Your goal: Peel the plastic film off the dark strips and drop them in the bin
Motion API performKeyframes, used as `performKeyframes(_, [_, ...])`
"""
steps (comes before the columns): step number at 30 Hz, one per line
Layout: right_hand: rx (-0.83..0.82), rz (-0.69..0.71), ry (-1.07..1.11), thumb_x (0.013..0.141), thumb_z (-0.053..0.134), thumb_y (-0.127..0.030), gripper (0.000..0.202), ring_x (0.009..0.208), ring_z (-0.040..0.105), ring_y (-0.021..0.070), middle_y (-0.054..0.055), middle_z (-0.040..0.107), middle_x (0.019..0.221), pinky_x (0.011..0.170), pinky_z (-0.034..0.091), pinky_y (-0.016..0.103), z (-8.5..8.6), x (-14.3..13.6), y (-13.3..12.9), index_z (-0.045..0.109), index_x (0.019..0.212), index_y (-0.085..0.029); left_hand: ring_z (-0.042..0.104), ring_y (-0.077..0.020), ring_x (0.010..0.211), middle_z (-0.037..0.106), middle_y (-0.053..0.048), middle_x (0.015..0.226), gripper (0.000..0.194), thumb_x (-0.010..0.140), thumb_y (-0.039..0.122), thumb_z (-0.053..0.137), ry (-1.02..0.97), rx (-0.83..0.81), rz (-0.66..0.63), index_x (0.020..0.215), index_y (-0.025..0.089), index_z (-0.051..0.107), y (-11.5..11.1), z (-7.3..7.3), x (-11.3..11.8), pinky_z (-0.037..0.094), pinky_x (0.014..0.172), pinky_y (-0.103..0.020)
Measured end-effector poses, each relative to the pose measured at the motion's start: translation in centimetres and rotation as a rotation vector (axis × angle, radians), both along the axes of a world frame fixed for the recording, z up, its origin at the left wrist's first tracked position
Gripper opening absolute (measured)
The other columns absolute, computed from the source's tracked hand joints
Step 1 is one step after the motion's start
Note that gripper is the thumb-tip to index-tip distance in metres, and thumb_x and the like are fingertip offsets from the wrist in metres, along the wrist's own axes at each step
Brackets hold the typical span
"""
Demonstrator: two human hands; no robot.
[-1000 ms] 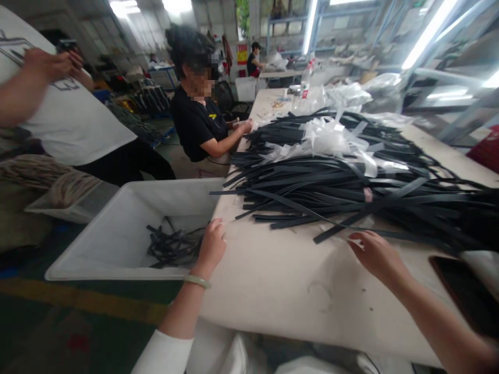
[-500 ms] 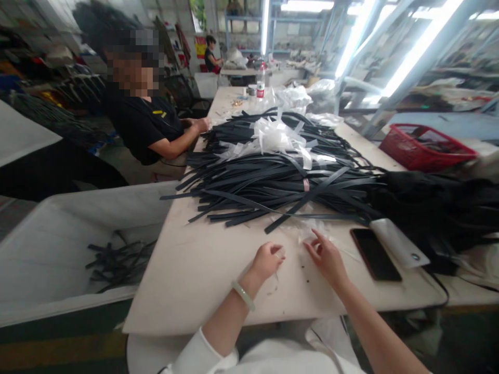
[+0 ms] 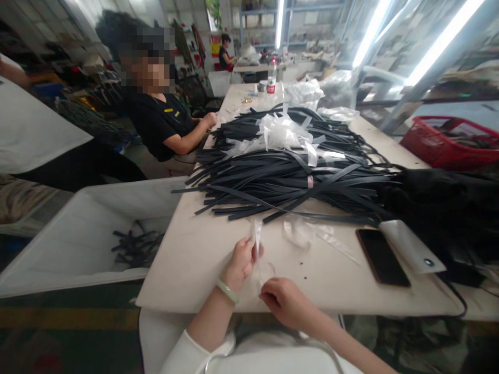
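My left hand (image 3: 243,257), with a pale green bangle (image 3: 227,291) on the wrist, is closed around a translucent whitish plastic strip (image 3: 258,232). One end of the strip sticks up above the fingers, and a thin part runs down toward my right hand. My right hand (image 3: 286,301) is lower, near the table's front edge, with fingertips pinched at what looks like the strip's lower end. Beyond both hands lies a heap of dark flat straps (image 3: 249,176), with a pile of white plastic strips (image 3: 286,132) on top. More clear plastic strips (image 3: 300,231) lie crumpled on the table.
A phone (image 3: 382,257) and a white case (image 3: 411,246) lie at the right beside black fabric (image 3: 440,208). A white bin (image 3: 93,208) with dark strap pieces is at the left. One co-worker (image 3: 159,122) sits across the corner. A red basket (image 3: 448,143) stands far right.
My right hand has moved from the crumpled plastic strips down and left toward me. My left hand has shifted left, and the strip in it now stands up. The view has turned slightly left.
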State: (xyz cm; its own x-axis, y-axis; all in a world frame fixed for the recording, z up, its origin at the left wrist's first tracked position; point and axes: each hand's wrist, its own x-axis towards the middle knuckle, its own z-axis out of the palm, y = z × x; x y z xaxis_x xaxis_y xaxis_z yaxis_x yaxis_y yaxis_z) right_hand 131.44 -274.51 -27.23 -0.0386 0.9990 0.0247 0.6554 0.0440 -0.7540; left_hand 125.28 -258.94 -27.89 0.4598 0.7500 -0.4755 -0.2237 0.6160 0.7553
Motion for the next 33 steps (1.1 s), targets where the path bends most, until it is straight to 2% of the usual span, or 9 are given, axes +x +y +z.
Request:
performKeyframes(4, [-0.069,0.321,0.108,0.081,0.059,-0.010,0.015,0.065,0.055,0.0111,0.001,0.067,0.071,0.063,0.038,0.020,-0.3,-1.9,-0.4,0.071,0.076,-0.017,0.049,-0.0057,0.051,0.057,0.003,0.059,0.046,0.052,0.044,0.089,0.044,0.055,0.101,0.070,0.014,0.061,1.1,0.3,-2.4,0.039,0.049,-0.018])
performKeyframes(7, [-0.123,0.443,0.160,0.081,0.063,-0.013,0.012,0.063,0.054,0.0105,0.000,0.067,0.071,0.061,0.038,0.020,-0.7,-3.0,-0.1,0.073,0.078,-0.017,0.046,-0.0049,0.049,0.056,0.001,0.060,0.058,0.054,0.058,0.085,0.035,0.034,0.027,0.079,0.009,0.066,1.7,1.5,-4.3,0.035,0.045,-0.017])
performKeyframes(10, [-0.131,0.440,0.181,0.080,0.064,-0.013,0.011,0.061,0.052,0.0108,0.000,0.067,0.069,0.059,0.036,0.021,-1.2,-3.6,0.3,0.074,0.077,-0.016,0.038,-0.0023,0.045,0.053,0.002,0.059,0.059,0.056,0.053,0.086,-0.002,0.060,-0.049,0.084,0.004,0.068,2.2,2.7,-5.8,0.024,0.039,-0.015])
performKeyframes(16, [-0.289,0.504,0.255,0.075,0.063,-0.008,0.016,0.059,0.051,0.0100,-0.003,0.067,0.067,0.058,0.037,0.020,-0.8,-3.8,0.3,0.075,0.076,-0.017,0.052,-0.0050,0.057,0.059,0.000,0.068,0.035,0.060,0.024,0.083,-0.023,0.139,0.216,0.087,0.010,0.065,4.2,3.4,-7.8,0.041,0.051,-0.015])
performKeyframes(21, [-0.504,0.421,0.314,0.075,0.064,-0.016,0.015,0.051,0.049,0.0076,-0.004,0.064,0.061,0.050,0.036,0.018,1.9,-2.3,1.5,0.076,0.084,-0.019,0.029,-0.0012,0.041,0.049,0.007,0.058,0.030,0.067,0.023,0.072,-0.054,0.142,0.288,0.092,0.013,0.061,6.0,4.9,-10.5,0.019,0.037,-0.013])
performKeyframes(23, [-0.537,0.220,0.553,0.076,0.067,-0.023,0.026,0.049,0.055,0.0092,-0.002,0.067,0.064,0.048,0.041,0.019,2.4,-0.4,3.3,0.074,0.101,-0.018,0.026,-0.0020,0.039,0.045,0.008,0.056,0.029,0.075,0.037,0.070,-0.018,0.203,0.314,0.090,0.016,0.058,6.2,5.8,-11.7,0.016,0.035,-0.013])
performKeyframes(27, [-0.188,-0.733,0.909,0.076,0.074,-0.034,0.038,0.049,0.058,0.0089,0.003,0.068,0.066,0.048,0.048,0.019,1.6,5.5,8.5,0.065,0.106,-0.012,0.026,-0.0020,0.039,0.045,0.007,0.057,0.040,0.083,0.056,0.062,0.138,0.427,0.285,0.074,0.019,0.047,4.9,6.6,-13.7,0.015,0.036,-0.013])
performKeyframes(30, [-0.086,-0.943,0.890,0.082,0.069,-0.030,0.022,0.045,0.053,0.0063,0.002,0.064,0.059,0.042,0.044,0.015,0.6,9.9,12.3,0.059,0.091,-0.012,0.029,-0.0024,0.041,0.044,0.007,0.055,0.040,0.079,0.052,0.069,0.256,0.483,-0.001,0.072,0.018,0.051,2.9,6.6,-14.1,0.017,0.038,-0.013])
performKeyframes(33, [-0.060,-0.949,0.893,0.081,0.068,-0.028,0.023,0.036,0.040,0.0042,-0.004,0.053,0.047,0.032,0.031,0.014,0.4,12.3,15.0,0.050,0.072,-0.017,0.031,-0.0036,0.045,0.042,0.007,0.055,0.035,0.075,0.047,0.075,0.283,0.509,-0.279,0.079,0.016,0.060,1.0,6.5,-13.6,0.020,0.040,-0.015])
